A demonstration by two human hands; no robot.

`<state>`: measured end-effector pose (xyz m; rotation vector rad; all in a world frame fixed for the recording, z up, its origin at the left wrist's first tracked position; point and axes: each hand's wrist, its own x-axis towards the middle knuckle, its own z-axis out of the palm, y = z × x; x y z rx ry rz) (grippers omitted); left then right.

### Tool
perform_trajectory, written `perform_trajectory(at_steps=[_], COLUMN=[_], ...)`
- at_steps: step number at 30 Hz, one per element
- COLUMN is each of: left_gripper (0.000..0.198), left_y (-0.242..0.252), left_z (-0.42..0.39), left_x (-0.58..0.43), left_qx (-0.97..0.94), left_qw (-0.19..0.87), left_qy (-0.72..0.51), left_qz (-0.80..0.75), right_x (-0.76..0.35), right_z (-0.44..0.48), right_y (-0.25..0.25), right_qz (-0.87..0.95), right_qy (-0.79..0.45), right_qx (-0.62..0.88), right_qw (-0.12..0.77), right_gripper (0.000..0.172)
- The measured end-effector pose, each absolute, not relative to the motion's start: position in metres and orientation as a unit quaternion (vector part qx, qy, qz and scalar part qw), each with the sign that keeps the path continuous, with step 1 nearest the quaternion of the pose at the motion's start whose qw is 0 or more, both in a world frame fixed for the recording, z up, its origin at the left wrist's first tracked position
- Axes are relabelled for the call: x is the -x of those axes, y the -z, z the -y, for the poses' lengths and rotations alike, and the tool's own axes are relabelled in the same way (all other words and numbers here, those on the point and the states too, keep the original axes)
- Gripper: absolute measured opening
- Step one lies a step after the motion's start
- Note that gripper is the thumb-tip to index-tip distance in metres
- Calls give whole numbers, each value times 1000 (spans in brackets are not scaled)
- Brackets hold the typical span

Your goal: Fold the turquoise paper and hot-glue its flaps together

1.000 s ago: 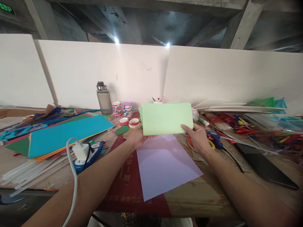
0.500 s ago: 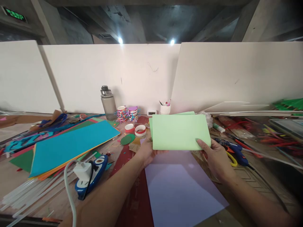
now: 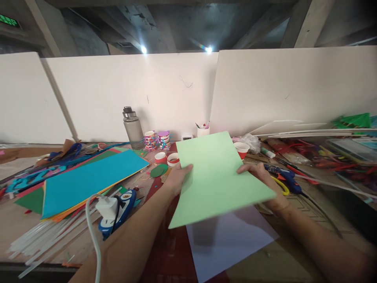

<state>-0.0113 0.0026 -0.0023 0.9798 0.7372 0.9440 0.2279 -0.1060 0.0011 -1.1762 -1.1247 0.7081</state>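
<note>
A light green sheet of paper (image 3: 213, 177) is held up in front of me, opened out and tilted, its near edge bent downward. My left hand (image 3: 179, 179) pinches its left edge with the thumb on top. On the opposite edge, my right hand (image 3: 256, 175) grips it, thumb over the paper and the other fingers mostly hidden beneath. Under the green sheet lies a purple sheet of paper (image 3: 226, 243) on the table, partly covered from view.
Stacked coloured paper (image 3: 94, 182), a power strip (image 3: 125, 206) and clear sticks (image 3: 44, 236) lie left. A bottle (image 3: 132, 127), paper cups (image 3: 242, 148) and a pen holder (image 3: 203, 129) stand at the back. A blue glue gun (image 3: 290, 182) lies right.
The green paper was folded over and held upright; now it is opened out and tilted toward me over the purple sheet. A red and white cup behind it has come into view.
</note>
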Motion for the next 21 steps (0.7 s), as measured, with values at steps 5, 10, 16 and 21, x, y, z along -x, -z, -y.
perform_trajectory(at_steps=[5,10,16,21], left_gripper=[40,46,44,35], left_y=[-5,-7,-6,-10], left_z=[-1,-1,1,7], left_x=[9,7,7,5], left_qx=[-465,-495,-480,-446], left_qw=[703,692,702,732], left_qy=[-438,-447,-438,-418], left_qz=[-311,-275,-292,-300], right_x=[-233,-237,-238,-246], right_z=[94,93,95,91], right_y=[-4,1,2,5], right_qz=[413,434,423,400], right_qy=[-441,-481,-500,-491], right_qx=[415,456,483,495], right_qw=[680,610,581,595], right_gripper=[43,41,40,33])
